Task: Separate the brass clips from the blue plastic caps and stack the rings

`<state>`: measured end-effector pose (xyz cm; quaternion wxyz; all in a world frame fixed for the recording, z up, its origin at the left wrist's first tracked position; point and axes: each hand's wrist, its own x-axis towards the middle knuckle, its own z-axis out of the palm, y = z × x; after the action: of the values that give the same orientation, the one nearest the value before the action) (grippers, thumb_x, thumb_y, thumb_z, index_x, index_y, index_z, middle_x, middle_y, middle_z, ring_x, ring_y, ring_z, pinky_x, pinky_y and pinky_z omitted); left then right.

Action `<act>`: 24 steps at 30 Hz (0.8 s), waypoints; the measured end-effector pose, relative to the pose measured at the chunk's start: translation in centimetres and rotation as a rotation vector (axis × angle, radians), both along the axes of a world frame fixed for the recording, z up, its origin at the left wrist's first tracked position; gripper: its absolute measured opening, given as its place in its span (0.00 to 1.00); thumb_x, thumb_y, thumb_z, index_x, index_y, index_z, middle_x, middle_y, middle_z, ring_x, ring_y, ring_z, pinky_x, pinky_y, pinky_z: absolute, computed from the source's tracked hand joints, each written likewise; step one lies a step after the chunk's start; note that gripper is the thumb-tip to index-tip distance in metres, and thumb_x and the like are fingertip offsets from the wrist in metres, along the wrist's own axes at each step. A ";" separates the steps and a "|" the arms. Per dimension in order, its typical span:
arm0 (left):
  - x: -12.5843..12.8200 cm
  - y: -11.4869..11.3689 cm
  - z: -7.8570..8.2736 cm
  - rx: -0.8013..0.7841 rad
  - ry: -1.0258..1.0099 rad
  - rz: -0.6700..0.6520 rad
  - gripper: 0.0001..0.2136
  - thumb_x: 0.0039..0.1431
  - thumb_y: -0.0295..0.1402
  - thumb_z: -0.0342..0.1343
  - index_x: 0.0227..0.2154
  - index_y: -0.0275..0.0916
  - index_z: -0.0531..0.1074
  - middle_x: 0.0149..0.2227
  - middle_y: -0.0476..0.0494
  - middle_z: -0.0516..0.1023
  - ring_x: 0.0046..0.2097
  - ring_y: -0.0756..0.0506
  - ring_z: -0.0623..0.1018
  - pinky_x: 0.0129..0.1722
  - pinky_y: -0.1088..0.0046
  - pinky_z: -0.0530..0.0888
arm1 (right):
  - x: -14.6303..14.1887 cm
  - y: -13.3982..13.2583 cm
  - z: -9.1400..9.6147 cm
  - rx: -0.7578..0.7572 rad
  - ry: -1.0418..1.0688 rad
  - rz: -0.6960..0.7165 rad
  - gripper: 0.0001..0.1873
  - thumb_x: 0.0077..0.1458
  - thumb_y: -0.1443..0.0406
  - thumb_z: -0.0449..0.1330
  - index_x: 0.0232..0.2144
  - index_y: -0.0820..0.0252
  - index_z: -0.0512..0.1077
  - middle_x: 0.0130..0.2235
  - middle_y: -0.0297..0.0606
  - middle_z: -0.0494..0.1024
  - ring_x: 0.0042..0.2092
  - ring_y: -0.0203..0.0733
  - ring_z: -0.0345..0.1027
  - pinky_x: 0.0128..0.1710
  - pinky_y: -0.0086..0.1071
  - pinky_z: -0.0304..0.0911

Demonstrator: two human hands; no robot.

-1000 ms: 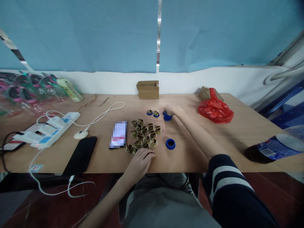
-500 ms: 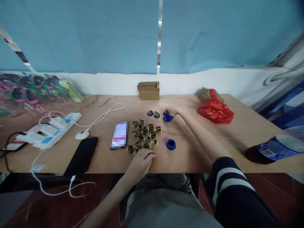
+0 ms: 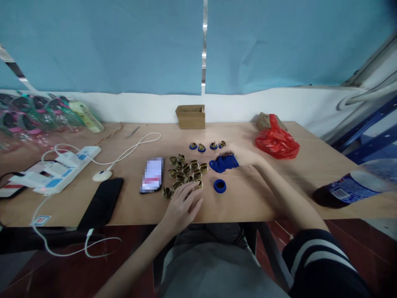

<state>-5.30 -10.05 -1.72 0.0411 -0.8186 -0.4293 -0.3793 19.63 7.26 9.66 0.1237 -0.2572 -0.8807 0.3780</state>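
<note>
A cluster of several small brass fittings [image 3: 186, 170] lies on the wooden table [image 3: 248, 203]. My left hand [image 3: 182, 205] rests at the near edge of that cluster, fingertips touching the closest pieces. My right hand [image 3: 245, 157] is closed around a stack of blue rings [image 3: 223, 163], held sideways just above the table. One loose blue ring [image 3: 220, 186] lies flat in front of the stack. A row of several blue rings with brass inserts [image 3: 207, 145] sits farther back.
A phone [image 3: 151, 175] lies left of the brass pieces, beside a black phone [image 3: 101, 203], a white mouse-like puck [image 3: 101, 175] and a power strip [image 3: 52, 171]. A cardboard box [image 3: 190, 116] stands at the back; a red bag [image 3: 277, 142] and a dark bottle [image 3: 353, 188] are on the right.
My right hand has pulled back from the far row toward me with the blue ring stack in it. The row has grown. My left hand has shifted slightly into the brass pile.
</note>
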 end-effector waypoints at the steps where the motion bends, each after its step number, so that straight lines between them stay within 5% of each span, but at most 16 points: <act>1: 0.4 0.5 0.6 0.000 -0.025 -0.010 0.18 0.67 0.27 0.56 0.59 0.40 0.67 0.57 0.35 0.76 0.58 0.39 0.77 0.59 0.55 0.76 | 0.2 -0.7 -0.4 -0.027 0.033 0.002 0.17 0.53 0.66 0.63 0.46 0.64 0.80 0.37 0.40 0.84 0.34 0.41 0.77 0.35 0.32 0.72; 6: 3.1 4.6 3.4 -0.139 -0.129 -0.092 0.34 0.64 0.43 0.62 0.67 0.39 0.56 0.61 0.31 0.74 0.60 0.36 0.77 0.57 0.55 0.77 | 0.9 -2.1 -2.1 -0.047 0.205 -0.036 0.15 0.54 0.62 0.66 0.44 0.63 0.81 0.44 0.44 0.84 0.43 0.45 0.79 0.44 0.34 0.73; 10: 4.4 7.8 4.3 -0.155 -0.195 -0.194 0.26 0.65 0.39 0.61 0.63 0.41 0.63 0.58 0.35 0.76 0.58 0.39 0.78 0.57 0.59 0.77 | 1.4 -1.9 -3.0 -0.103 0.321 -0.105 0.18 0.54 0.58 0.69 0.44 0.64 0.80 0.47 0.47 0.84 0.48 0.49 0.79 0.45 0.35 0.74; 15: 4.4 9.6 3.9 -0.130 -0.221 -0.264 0.22 0.64 0.37 0.63 0.59 0.41 0.67 0.54 0.38 0.79 0.55 0.41 0.80 0.54 0.61 0.78 | 1.8 -1.7 -4.0 -0.106 0.378 -0.171 0.18 0.54 0.59 0.70 0.45 0.62 0.81 0.48 0.46 0.84 0.48 0.49 0.80 0.47 0.38 0.74; 24: 4.1 10.3 2.7 -0.079 -0.334 -0.202 0.17 0.62 0.36 0.65 0.52 0.40 0.73 0.49 0.39 0.80 0.46 0.43 0.82 0.48 0.64 0.80 | 1.7 -1.9 -4.3 -0.007 0.408 -0.209 0.12 0.54 0.61 0.69 0.40 0.61 0.81 0.43 0.43 0.85 0.46 0.48 0.80 0.49 0.40 0.73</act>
<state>-1.24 0.28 0.98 -0.1012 -0.7842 -0.3603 -0.4950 21.29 5.33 5.36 0.3368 -0.2658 -0.8046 0.4105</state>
